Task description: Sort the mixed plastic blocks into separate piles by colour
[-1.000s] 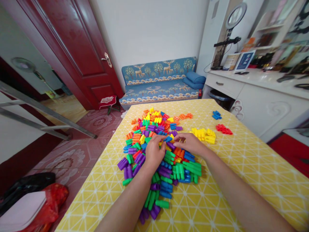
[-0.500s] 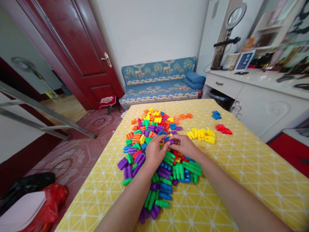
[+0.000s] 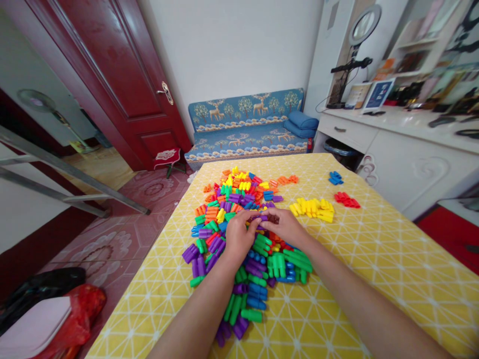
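Note:
A big heap of mixed-colour plastic blocks (image 3: 239,234) lies on the yellow tablecloth (image 3: 374,259). Over the middle of the heap, my left hand (image 3: 239,234) and my right hand (image 3: 284,227) meet fingertip to fingertip. Both pinch a small purple block (image 3: 262,217) between them, the left from the left end, the right from the right end. To the right of the heap lie three sorted groups: yellow blocks (image 3: 314,208), red blocks (image 3: 347,200) and blue blocks (image 3: 336,177).
The table's left edge drops to a red tiled floor with a red bag (image 3: 80,311) and a white board. A blue sofa (image 3: 247,124) and a dark red door (image 3: 123,80) stand behind. A white cabinet (image 3: 411,154) runs along the right.
My right hand has slid left from beside the yellow group until its fingers meet the left hand's. A purple block now sits pinched between both hands. The sorted groups have not moved.

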{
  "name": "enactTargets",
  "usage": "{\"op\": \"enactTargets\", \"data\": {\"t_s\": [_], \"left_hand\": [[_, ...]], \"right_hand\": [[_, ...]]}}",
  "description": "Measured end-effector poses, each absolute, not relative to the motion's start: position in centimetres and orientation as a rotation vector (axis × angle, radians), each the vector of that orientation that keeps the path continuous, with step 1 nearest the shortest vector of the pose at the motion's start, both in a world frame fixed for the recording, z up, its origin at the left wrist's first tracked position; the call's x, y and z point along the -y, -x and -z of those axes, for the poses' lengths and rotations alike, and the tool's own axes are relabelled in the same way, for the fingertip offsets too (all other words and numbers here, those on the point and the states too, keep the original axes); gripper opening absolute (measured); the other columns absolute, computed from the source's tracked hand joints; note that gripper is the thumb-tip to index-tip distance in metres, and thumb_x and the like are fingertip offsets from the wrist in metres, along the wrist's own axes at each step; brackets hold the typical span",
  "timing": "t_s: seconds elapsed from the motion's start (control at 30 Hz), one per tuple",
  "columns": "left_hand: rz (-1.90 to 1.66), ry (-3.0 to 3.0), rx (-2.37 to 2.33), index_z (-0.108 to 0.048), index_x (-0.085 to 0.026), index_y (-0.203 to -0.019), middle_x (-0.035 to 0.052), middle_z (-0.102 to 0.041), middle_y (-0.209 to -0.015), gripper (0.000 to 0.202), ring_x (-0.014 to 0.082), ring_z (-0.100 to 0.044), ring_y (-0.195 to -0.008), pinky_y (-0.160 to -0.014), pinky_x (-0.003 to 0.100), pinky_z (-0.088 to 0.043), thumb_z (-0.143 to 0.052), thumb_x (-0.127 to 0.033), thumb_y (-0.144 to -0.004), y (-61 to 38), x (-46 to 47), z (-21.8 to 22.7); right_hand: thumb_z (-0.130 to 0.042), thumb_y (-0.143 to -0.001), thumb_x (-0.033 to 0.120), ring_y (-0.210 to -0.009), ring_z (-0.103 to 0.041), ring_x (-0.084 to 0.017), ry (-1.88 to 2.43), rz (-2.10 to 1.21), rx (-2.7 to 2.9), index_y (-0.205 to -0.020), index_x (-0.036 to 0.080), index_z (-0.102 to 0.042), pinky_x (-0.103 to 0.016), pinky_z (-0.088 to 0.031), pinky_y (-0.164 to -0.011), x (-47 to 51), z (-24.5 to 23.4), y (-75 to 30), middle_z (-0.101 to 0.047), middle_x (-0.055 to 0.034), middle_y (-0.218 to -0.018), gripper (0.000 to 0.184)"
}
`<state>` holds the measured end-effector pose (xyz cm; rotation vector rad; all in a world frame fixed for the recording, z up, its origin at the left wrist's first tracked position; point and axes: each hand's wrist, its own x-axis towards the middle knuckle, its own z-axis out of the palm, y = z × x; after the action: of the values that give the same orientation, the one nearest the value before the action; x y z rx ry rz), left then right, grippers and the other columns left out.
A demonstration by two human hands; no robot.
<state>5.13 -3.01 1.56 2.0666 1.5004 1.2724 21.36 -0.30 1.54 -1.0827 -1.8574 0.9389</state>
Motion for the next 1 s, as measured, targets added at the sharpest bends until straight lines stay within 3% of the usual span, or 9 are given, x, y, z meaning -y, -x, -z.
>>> {"op": "enactTargets", "data": {"t_s": [0.17, 0.37, 0.47, 0.6, 0.83, 0.93, 1.0], "left_hand": [[-1.324, -2.054, -1.486, -0.07, -0.02, -0.1, 0.0035, -0.072, -0.093, 0.02, 0.0174, -0.066, -0.086, -0.078, 0.03, -0.053, -0.06, -0.012, -0.084, -5.0, 2.9, -1.4], [-1.391, -2.044, -1.47, -0.072, -0.02, -0.089, 0.0023, -0.074, -0.088, 0.019, 0.0166, -0.067, -0.082, -0.074, 0.028, -0.053, -0.059, -0.008, -0.082, -5.0, 2.7, -1.2], [-1.455, -2.026, -1.426, -0.072, -0.02, -0.091, 0.0026, -0.073, -0.088, 0.016, 0.0157, -0.067, -0.079, -0.068, 0.026, -0.052, -0.059, -0.013, -0.085, -5.2, 3.0, -1.6], [-1.639, -2.032, -1.293, -0.071, -0.019, -0.094, 0.0031, -0.072, -0.084, 0.017, 0.0134, -0.066, -0.074, -0.067, 0.024, -0.051, -0.054, -0.023, -0.091, -5.0, 3.7, -2.7], [-1.819, -2.312, -1.017, -0.071, -0.016, -0.091, 0.0048, -0.071, -0.077, 0.025, 0.0153, -0.066, -0.072, -0.071, 0.028, -0.051, -0.049, -0.027, -0.094, -3.2, 6.4, -7.4], [-2.044, -2.089, -1.091, -0.072, -0.015, -0.085, 0.0057, -0.07, -0.075, 0.043, 0.0165, -0.067, -0.073, -0.073, 0.029, -0.052, -0.037, -0.036, -0.098, -0.9, 6.7, -9.4], [-2.106, -1.882, -1.291, -0.072, -0.014, -0.086, 0.0062, -0.071, -0.077, 0.045, 0.0172, -0.067, -0.074, -0.075, 0.03, -0.053, -0.037, -0.041, -0.097, 1.9, 5.9, -9.6]], "right_hand": [[-0.066, -0.074, 0.034, -0.071, -0.062, -0.018, 1.074, -0.897, 1.77, -0.088, 0.02, -0.07, -0.029, -0.049, -0.066, -0.7, -1.0, -22.3, -0.07, -0.0018, -0.081, 0.02], [-0.065, -0.073, 0.042, -0.085, -0.063, -0.021, 1.208, -0.73, 1.458, -0.091, 0.019, -0.067, -0.036, -0.05, -0.076, -2.8, 1.0, -24.7, -0.07, -0.0059, -0.094, 0.029], [-0.066, -0.073, 0.045, -0.099, -0.063, -0.024, 1.178, -0.797, 1.434, -0.094, 0.019, -0.068, -0.04, -0.048, -0.088, -3.3, 2.2, -25.3, -0.069, -0.0079, -0.107, 0.033], [-0.066, -0.074, 0.045, -0.104, -0.062, -0.025, 1.119, -0.862, 1.502, -0.094, 0.019, -0.068, -0.043, -0.045, -0.095, -3.3, 3.5, -24.9, -0.069, -0.0081, -0.107, 0.033], [-0.064, -0.077, 0.044, -0.096, -0.064, -0.024, 1.098, -0.863, 1.556, -0.094, 0.019, -0.067, -0.04, -0.048, -0.09, -3.1, 4.4, -24.6, -0.07, -0.0071, -0.103, 0.03], [-0.064, -0.078, 0.043, -0.089, -0.065, -0.023, 1.133, -0.866, 1.585, -0.097, 0.019, -0.067, -0.04, -0.05, -0.086, -3.2, 4.6, -24.8, -0.071, -0.0067, -0.099, 0.031], [-0.064, -0.078, 0.042, -0.091, -0.065, -0.023, 1.135, -0.859, 1.597, -0.098, 0.019, -0.067, -0.041, -0.05, -0.087, -3.2, 4.8, -24.9, -0.071, -0.0064, -0.101, 0.03]]}}
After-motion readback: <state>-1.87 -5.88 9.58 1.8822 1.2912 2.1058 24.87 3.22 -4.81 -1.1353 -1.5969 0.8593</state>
